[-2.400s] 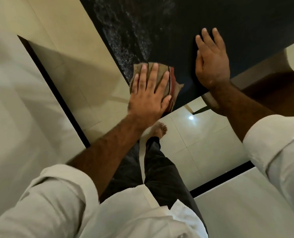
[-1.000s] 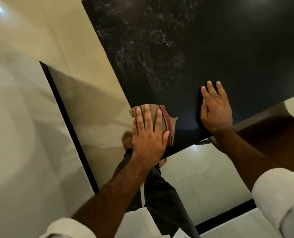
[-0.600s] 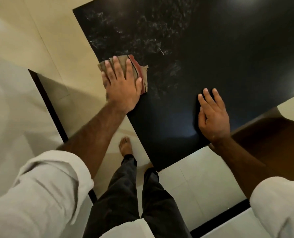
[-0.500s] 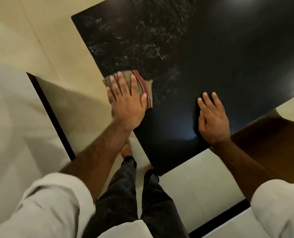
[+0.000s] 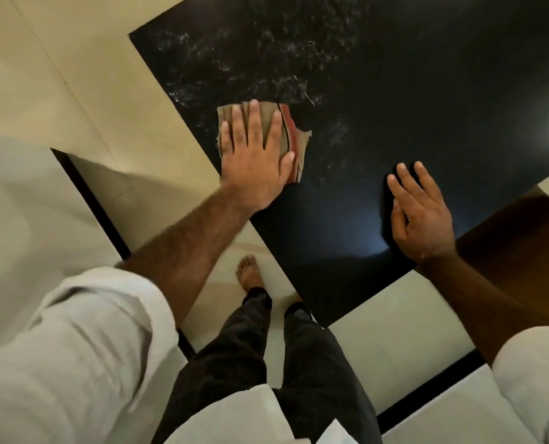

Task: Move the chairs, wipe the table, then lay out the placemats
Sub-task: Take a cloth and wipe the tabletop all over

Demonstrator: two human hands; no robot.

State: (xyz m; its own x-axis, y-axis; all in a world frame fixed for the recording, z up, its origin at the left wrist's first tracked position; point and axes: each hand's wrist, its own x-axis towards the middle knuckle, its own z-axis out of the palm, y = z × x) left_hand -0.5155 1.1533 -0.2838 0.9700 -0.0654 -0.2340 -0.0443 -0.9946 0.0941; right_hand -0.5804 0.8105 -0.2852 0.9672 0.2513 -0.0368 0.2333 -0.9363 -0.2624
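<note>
Now the cloth (image 5: 294, 136) sits further in from the table's (image 5: 427, 91) left edge, left hand (image 5: 253, 161) spread flat on top pressing it, right hand (image 5: 419, 216) resting flat and empty near the front edge.

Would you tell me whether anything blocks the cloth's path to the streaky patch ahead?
Nothing visible does: the whitish streaks on the glossy black table lie bare beyond the folded brown cloth under the left hand.

Left hand (image 5: 253, 161) palm down, fingers straight and spread, arm extended, right hand (image 5: 420, 216) flat, fingers together
</note>
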